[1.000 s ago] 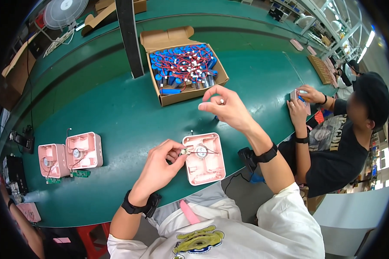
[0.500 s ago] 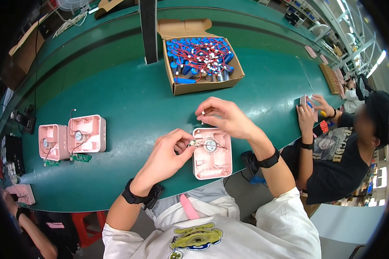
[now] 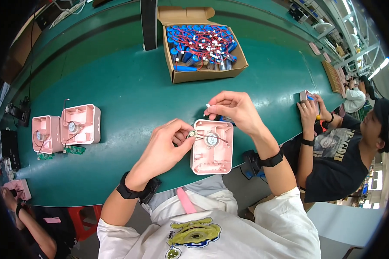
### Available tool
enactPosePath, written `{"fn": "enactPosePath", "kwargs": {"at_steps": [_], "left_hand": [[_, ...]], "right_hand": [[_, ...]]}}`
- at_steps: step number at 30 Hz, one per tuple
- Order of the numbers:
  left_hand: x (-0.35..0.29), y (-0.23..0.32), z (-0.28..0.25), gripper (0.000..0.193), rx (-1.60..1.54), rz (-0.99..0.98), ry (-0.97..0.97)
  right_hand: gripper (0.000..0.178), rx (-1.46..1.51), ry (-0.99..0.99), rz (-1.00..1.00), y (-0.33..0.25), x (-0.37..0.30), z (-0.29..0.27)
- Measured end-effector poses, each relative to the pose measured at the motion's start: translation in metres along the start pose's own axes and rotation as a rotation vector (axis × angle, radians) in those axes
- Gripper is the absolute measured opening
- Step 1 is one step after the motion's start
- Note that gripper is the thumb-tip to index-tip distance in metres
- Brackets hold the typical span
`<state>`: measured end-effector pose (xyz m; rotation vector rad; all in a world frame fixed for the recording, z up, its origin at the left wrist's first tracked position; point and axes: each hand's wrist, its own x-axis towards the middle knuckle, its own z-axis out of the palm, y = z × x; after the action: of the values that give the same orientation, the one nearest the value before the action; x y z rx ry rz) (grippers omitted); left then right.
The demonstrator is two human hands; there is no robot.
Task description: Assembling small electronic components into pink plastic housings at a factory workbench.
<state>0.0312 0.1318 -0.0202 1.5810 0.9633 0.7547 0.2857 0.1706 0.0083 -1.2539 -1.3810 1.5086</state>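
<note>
Mid-frame, left hand [image 3: 166,139] pinches a board [image 3: 192,134] at the pink case's [image 3: 202,158] edge — wires [image 3: 221,139] seemingly tether it; right hand [image 3: 238,110] pinches a white plug [image 3: 208,105].

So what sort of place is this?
Probably a small-electronics assembly workshop: there's a long green workbench, a carton of blue wired cylinders, and open pink housings.

The near speaker housing [image 3: 212,155] is smooth, satin-looking plastic. The far open box [image 3: 209,75] is matt cardboard. The bench [image 3: 129,86] looks smooth and faintly glossy.
</note>
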Motion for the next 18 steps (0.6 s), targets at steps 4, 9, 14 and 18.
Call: {"fn": "enactPosePath", "kwargs": {"at_steps": [4,9,14,18], "left_hand": [[0.002,-0.003,0.001,0.019,-0.015,-0.028,0.007],[0.004,-0.008,0.003,0.017,-0.029,-0.047,0.027],[0.001,-0.008,0.006,0.015,-0.017,-0.033,0.069],[0.002,-0.006,0.01,0.014,0.042,0.011,0.124]], "right_hand": [[0.006,-0.025,0.003,0.014,-0.002,-0.006,0.003],[0.011,-0.444,0.02,-0.186,-0.015,-0.018,0.008],[0.013,-0.745,-0.022,-0.333,-0.028,-0.026,0.021],[0.011,-0.74,-0.065,-0.331,-0.021,-0.028,0.035]]}}
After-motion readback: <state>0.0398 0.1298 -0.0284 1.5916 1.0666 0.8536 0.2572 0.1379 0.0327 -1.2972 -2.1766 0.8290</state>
